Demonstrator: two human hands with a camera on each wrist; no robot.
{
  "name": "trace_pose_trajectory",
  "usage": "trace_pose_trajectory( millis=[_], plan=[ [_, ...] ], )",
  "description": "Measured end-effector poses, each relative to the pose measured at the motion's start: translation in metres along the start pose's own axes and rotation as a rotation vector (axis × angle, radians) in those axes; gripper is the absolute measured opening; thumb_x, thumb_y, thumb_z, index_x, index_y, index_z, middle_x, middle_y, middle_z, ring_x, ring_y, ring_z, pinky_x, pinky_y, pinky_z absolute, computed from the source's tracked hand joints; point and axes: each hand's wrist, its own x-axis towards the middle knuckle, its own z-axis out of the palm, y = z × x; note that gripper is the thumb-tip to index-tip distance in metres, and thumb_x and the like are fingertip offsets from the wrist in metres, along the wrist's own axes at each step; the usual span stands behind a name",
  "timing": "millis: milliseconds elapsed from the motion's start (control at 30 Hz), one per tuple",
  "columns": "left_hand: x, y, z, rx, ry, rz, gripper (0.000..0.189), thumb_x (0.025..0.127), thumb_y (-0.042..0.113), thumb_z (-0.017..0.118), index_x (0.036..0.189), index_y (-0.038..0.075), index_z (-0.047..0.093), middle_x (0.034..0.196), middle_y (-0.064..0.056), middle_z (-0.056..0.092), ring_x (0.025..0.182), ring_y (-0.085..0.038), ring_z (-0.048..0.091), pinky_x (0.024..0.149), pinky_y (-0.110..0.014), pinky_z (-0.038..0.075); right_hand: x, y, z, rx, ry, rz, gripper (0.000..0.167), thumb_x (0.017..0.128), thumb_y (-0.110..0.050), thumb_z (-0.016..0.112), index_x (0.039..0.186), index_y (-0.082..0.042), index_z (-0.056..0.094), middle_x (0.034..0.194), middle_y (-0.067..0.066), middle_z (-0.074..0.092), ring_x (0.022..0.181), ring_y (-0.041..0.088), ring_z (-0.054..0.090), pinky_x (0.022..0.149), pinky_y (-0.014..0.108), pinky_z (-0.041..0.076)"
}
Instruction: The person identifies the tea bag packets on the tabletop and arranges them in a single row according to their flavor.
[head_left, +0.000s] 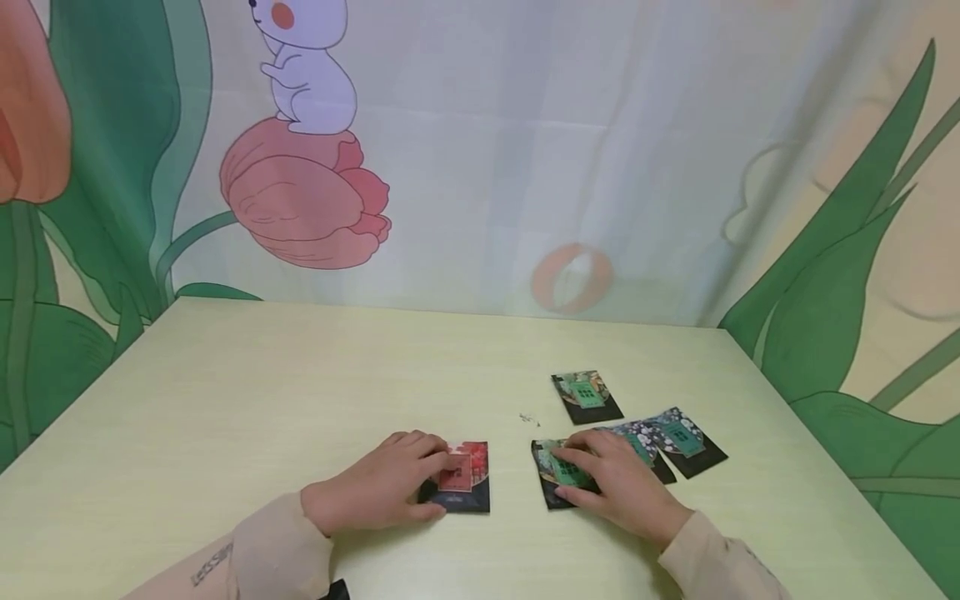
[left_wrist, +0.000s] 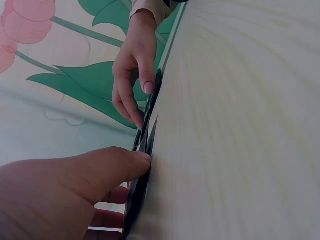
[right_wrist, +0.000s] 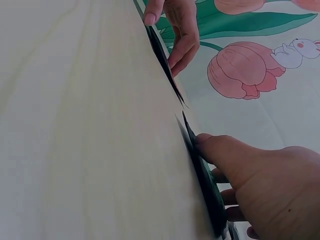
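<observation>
My left hand (head_left: 378, 485) holds a flat black sachet with a red printed top (head_left: 477, 477), thumb at its near edge and fingers over the far side. In the left wrist view the sachet's dark edge (left_wrist: 135, 205) shows between thumb and fingers. To the right, my right hand (head_left: 626, 485) grips a black sachet with a green label (head_left: 547, 471) by its edges. The right wrist view has the thumb on the near edge of this dark sachet (right_wrist: 206, 185), which sits close over the table. A narrow gap separates the two sachets.
Behind my right hand lies another green-labelled sachet (head_left: 588, 400). Beside that hand are sachets with blue floral print (head_left: 684, 442), one partly covered by the hand. A black object (head_left: 339, 591) pokes out by my left sleeve. A printed curtain (head_left: 480, 167) hangs behind the pale table (head_left: 300, 375).
</observation>
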Motion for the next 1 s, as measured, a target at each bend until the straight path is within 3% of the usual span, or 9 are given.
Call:
trace_pose_trajectory(
  millis=[267, 1000],
  plan=[
    [0.001, 0.000, 0.001, 0.013, -0.003, 0.005, 0.053, 0.087, 0.043, 0.067, 0.132, 0.018, 0.056, 0.127, -0.001, 0.056, 0.119, -0.019, 0.051, 0.105, -0.043, 0.041, 0.003, -0.006, 0.003, 0.021, -0.025, 0.018, 0.050, 0.087, -0.048, 0.064, 0.130, -0.022, 0.061, 0.123, 0.001, 0.059, 0.116, 0.023, 0.053, 0.102, 0.048, 0.042],
    [-0.001, 0.000, 0.000, 0.054, 0.009, 0.017, 0.047, 0.087, 0.043, 0.066, 0.125, 0.017, 0.058, 0.125, -0.001, 0.057, 0.117, -0.019, 0.052, 0.103, -0.042, 0.042, 0.008, -0.014, 0.004, 0.030, 0.011, -0.007, 0.055, 0.086, -0.056, 0.061, 0.129, -0.022, 0.062, 0.119, 0.000, 0.059, 0.111, 0.022, 0.055, 0.099, 0.048, 0.043]
  ],
)
